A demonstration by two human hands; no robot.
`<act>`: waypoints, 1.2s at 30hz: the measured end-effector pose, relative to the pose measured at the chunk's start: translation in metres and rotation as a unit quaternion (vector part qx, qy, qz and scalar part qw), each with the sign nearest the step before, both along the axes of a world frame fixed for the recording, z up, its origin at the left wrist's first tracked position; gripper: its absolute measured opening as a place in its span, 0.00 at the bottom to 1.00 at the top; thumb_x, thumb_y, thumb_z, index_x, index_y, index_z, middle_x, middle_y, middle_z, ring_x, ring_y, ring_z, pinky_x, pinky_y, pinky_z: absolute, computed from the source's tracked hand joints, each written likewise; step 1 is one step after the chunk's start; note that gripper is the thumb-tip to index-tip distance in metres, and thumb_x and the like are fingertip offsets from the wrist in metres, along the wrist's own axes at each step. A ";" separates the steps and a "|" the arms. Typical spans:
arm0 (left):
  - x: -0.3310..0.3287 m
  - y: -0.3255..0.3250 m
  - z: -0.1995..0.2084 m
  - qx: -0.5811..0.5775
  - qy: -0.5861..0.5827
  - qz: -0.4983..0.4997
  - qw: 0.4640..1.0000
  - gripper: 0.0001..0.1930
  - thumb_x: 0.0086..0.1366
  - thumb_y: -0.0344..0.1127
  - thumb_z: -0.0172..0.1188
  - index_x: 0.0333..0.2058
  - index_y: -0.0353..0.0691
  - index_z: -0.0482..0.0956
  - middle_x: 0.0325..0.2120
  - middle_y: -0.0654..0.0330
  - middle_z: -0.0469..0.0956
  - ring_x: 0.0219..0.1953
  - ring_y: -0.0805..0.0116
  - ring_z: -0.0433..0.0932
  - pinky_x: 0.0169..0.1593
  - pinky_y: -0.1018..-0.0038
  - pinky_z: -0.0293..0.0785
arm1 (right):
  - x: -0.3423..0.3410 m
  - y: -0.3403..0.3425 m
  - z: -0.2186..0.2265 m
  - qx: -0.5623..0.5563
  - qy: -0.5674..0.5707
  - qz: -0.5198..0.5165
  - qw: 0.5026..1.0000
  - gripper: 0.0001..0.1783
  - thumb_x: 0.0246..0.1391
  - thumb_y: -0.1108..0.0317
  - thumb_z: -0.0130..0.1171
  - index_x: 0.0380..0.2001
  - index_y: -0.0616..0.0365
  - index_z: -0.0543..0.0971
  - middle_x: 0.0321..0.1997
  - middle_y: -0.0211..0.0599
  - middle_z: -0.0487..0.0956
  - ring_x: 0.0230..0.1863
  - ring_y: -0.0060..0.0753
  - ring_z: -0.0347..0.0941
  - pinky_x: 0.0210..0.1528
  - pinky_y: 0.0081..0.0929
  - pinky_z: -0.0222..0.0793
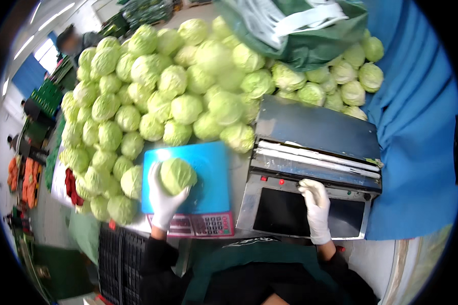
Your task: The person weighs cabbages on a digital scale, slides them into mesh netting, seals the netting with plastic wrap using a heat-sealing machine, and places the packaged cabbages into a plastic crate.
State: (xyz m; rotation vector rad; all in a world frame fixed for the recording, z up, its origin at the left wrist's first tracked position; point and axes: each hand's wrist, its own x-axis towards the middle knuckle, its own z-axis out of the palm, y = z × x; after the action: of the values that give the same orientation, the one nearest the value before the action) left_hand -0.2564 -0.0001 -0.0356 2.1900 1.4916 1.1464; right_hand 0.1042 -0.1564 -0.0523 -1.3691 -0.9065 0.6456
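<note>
1. Left hand, white-gloved, fingers curled around one cabbage; cabbage resting on blue scale platform, held from near side.
2. Scale keypad just below platform, at table edge; untouched.
3. Right hand, gloved, laid flat on film-wrapping machine; fingers extended toward front bar, nothing gripped as far as visible.
4. Dark hot plate beside right hand; no cabbage on it.
5. Film roll behind, no sheet seen drawn out.
6. Held head looks bare, unwrapped; judged early stage: on scale, wrapping not yet started.
7. Beyond: big pile of loose cabbages, seemingly unwrapped, so bulk of work left.
8. Farthest: green sack atop pile; blue cloth at right.
</note>
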 end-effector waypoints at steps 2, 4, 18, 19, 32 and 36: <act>-0.004 -0.010 0.008 -0.019 0.018 -0.007 1.000 0.53 0.40 0.40 0.76 0.64 0.35 0.55 0.61 0.44 0.58 0.63 0.48 0.60 0.64 0.62 0.59 | -0.003 0.026 0.015 -0.002 -0.045 0.036 0.998 0.11 0.59 0.81 0.50 0.45 0.63 0.74 0.45 0.35 0.77 0.45 0.24 0.75 0.50 0.22 0.69; -0.010 -0.013 0.012 -0.035 0.022 -0.036 0.999 0.56 0.42 0.43 0.76 0.66 0.35 0.51 0.63 0.45 0.55 0.64 0.48 0.59 0.65 0.61 0.57 | 0.004 0.057 0.039 0.026 -0.110 0.077 0.991 0.11 0.60 0.81 0.49 0.45 0.64 0.74 0.45 0.34 0.76 0.46 0.23 0.73 0.52 0.22 0.68; -0.016 -0.003 -0.017 -0.107 -0.253 -0.021 0.961 0.50 0.49 0.36 0.71 0.67 0.34 0.49 0.62 0.47 0.58 0.64 0.56 0.59 0.67 0.63 0.55 | 0.176 0.392 0.215 0.123 -0.657 -0.048 0.742 0.30 0.52 0.72 0.51 0.61 0.56 0.65 0.61 0.50 0.68 0.60 0.51 0.65 0.63 0.38 0.59; -0.015 -0.004 -0.012 -0.095 -0.218 -0.010 0.971 0.49 0.50 0.39 0.71 0.66 0.35 0.51 0.62 0.49 0.59 0.65 0.57 0.59 0.67 0.64 0.55 | 0.189 0.400 0.220 0.115 -0.747 -0.082 0.649 0.31 0.51 0.73 0.50 0.62 0.55 0.65 0.62 0.51 0.66 0.62 0.52 0.62 0.65 0.39 0.56; -0.015 -0.048 -0.006 -0.021 -0.242 0.129 0.961 0.38 0.56 0.44 0.67 0.62 0.38 0.62 0.59 0.51 0.65 0.62 0.58 0.64 0.62 0.63 0.62 | 0.198 0.366 0.277 0.194 -0.690 -0.181 0.674 0.15 0.57 0.59 0.59 0.41 0.57 0.78 0.36 0.37 0.80 0.40 0.39 0.76 0.43 0.35 0.68; 0.016 -0.065 0.032 0.141 -0.114 0.099 0.979 0.33 0.53 0.40 0.69 0.55 0.34 0.69 0.50 0.49 0.74 0.53 0.52 0.73 0.57 0.61 0.68 | 0.030 0.241 0.225 0.165 -0.417 0.119 0.886 0.08 0.63 0.70 0.53 0.40 0.61 0.77 0.38 0.29 0.76 0.39 0.22 0.69 0.41 0.23 0.68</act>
State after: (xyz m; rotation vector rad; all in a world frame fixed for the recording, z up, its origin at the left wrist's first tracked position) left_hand -0.2401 -0.0647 -0.0037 2.0220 1.5518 1.7053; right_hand 0.1345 0.0845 0.1732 -1.2219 -1.8051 0.0252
